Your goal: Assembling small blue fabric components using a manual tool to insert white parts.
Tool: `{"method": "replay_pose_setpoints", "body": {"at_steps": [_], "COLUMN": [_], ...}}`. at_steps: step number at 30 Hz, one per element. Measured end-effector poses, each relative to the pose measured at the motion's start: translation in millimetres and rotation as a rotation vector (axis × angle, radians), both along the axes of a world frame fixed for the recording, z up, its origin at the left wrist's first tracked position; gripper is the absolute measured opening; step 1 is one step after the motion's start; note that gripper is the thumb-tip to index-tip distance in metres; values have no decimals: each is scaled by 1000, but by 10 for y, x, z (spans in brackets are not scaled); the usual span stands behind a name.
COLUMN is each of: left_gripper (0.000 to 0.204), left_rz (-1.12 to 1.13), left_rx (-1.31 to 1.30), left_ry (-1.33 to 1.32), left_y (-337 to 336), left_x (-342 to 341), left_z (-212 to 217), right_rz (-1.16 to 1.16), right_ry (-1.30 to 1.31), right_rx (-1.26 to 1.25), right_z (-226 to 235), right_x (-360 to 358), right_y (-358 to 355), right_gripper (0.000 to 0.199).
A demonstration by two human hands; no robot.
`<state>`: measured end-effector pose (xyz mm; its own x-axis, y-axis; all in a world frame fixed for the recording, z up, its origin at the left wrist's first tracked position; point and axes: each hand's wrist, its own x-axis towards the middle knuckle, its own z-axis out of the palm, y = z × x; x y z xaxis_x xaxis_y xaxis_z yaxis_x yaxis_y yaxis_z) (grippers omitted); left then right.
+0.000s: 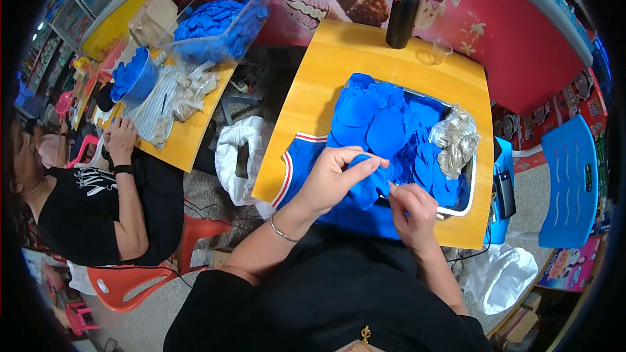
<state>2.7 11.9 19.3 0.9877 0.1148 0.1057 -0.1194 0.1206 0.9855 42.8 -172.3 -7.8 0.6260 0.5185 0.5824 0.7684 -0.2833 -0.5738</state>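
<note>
My left hand (332,179), with a bangle on its wrist, pinches a thin blue rounded piece (365,193) between thumb and fingers. At that piece's right edge, the closed fingertips of my right hand (415,212) meet it; what they grip is too small to make out. Just beyond my hands, a metal tray (467,203) holds a heap of similar flat blue pieces (365,112). On the tray's right side lies a clear plastic bag (454,135) of small brownish-gold items. Blue cloth with a striped white-and-red edge (291,168) lies left of the tray, partly behind my arm.
A black flask (404,16) and a clear cup (441,51) stand at the table's far end. To the left, a person (91,208) sits at another table with a blue bowl (140,85) and a clear bin (218,45) of blue pieces. A blue chair (568,186) stands right.
</note>
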Motion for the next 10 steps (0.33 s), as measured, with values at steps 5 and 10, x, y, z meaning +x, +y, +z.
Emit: {"method": "replay_pose_setpoints", "body": {"at_steps": [5, 10], "left_gripper": [19, 21], "left_rz": [-118, -353], "left_rx": [-118, -332], "left_ry": [104, 326], "left_y": [120, 195], "left_x": [65, 107], "left_z": [-86, -119], "right_rz": [64, 360], "right_ry": [-163, 161], "right_rx": [-125, -177], "right_z": [114, 164], "right_x": [103, 212], "right_y": [-90, -205], "right_gripper": [17, 24]}}
